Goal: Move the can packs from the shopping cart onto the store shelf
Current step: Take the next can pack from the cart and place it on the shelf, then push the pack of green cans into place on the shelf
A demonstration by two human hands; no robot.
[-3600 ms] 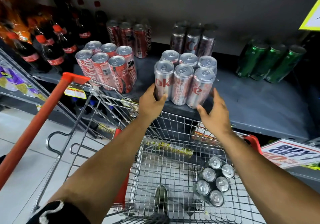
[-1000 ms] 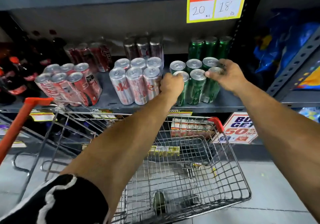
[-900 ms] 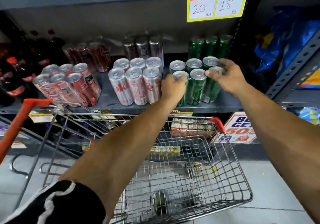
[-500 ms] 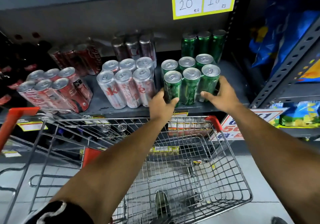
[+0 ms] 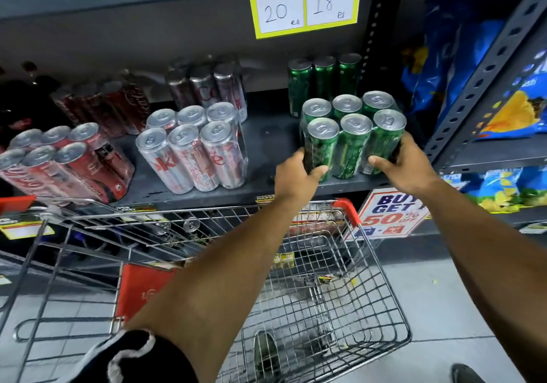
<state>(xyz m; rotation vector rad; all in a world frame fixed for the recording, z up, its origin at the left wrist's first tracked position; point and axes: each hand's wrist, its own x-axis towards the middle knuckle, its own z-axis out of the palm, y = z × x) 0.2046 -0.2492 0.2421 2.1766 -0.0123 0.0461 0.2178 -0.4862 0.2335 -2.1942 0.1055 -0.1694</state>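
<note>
A wire-mesh metal shopping cart stands below the dark grey metal store shelf. At the shelf's front edge stands the shrink-wrapped six-pack of green cans — left hand and right hand clasp its lower sides, thumbs pressed on the front.

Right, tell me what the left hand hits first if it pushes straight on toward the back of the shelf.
Probably nothing soon: the left hand grips the green can pack, and bare shelf lies ahead.

Yellow price tag: "20", "18". Promo sign: "BUY GET 50% OFF".
</note>
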